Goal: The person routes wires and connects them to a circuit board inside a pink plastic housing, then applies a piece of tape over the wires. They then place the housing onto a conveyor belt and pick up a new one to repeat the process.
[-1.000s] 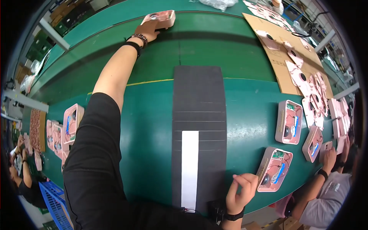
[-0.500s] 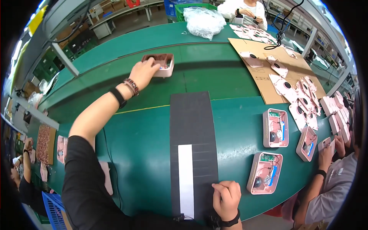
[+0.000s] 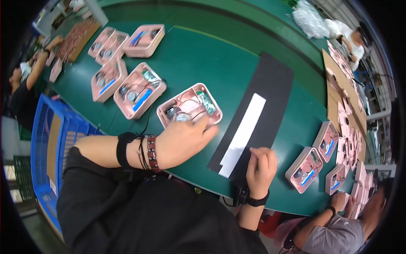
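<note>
My left hand (image 3: 186, 142) is closed over the near edge of a pink plastic housing (image 3: 165, 111), an open shell with a green circuit board, wires and round parts inside. Its fingers hide part of the interior. My right hand (image 3: 261, 171) is curled above the near end of a black mat (image 3: 277, 80), beside a white strip (image 3: 245, 131). Whatever its fingers may hold is hidden. Left of my left hand lies another pink housing (image 3: 141, 80), with a blue part and a green board inside.
More pink housings (image 3: 144, 40) sit at the far left, others (image 3: 304, 169) at the right. A blue crate (image 3: 42, 139) stands left of me. Co-workers sit at the left, right and far right. Speaker panels lie on cardboard (image 3: 334, 97); a clear plastic bag (image 3: 311, 19) is behind.
The view has swung left and downward. My left hand has come back from a housing on the far strip and is now on a housing close to me. My right hand stays curled by the mat.
</note>
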{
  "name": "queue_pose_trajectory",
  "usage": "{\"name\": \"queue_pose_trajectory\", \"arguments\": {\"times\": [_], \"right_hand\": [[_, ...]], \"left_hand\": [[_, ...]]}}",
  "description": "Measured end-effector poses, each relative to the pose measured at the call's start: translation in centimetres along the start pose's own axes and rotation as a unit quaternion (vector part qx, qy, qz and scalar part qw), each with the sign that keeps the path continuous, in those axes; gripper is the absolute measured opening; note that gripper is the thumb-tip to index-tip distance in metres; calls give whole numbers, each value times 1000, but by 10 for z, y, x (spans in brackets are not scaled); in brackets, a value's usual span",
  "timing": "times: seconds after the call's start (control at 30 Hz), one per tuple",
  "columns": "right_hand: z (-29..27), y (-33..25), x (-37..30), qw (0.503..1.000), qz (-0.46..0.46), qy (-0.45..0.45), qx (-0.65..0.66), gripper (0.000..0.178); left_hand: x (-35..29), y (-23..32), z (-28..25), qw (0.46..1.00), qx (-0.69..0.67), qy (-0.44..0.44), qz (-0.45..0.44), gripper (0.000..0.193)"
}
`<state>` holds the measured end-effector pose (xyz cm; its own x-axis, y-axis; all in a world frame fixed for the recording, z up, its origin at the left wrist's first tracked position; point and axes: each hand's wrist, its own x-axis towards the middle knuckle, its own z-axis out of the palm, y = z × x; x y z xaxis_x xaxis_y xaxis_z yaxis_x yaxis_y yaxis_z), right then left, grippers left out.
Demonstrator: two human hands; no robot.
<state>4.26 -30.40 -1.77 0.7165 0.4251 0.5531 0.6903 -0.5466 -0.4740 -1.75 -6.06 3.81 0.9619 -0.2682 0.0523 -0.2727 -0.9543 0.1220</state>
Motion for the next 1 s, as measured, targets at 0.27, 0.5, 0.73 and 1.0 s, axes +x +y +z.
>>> {"name": "queue_pose_trajectory", "arguments": {"times": [0.27, 0.5, 0.73, 1.0], "right_hand": [[3, -1, 4, 997, -4, -53, -60, 17], [21, -104, 36, 976, -157, -149, 38, 22], [66, -110, 51, 965, -137, -221, -36, 35], [65, -116, 64, 932, -109, -298, -172, 43]], "left_hand": [[-69, -40, -1, 961, -198, 181, -62, 43], [-98, -50, 42, 929, -336, 58, -145, 46], [-86, -51, 46, 934, -332, 82, -108, 39], [-83, -55, 45, 930, -348, 87, -85, 41]]}}
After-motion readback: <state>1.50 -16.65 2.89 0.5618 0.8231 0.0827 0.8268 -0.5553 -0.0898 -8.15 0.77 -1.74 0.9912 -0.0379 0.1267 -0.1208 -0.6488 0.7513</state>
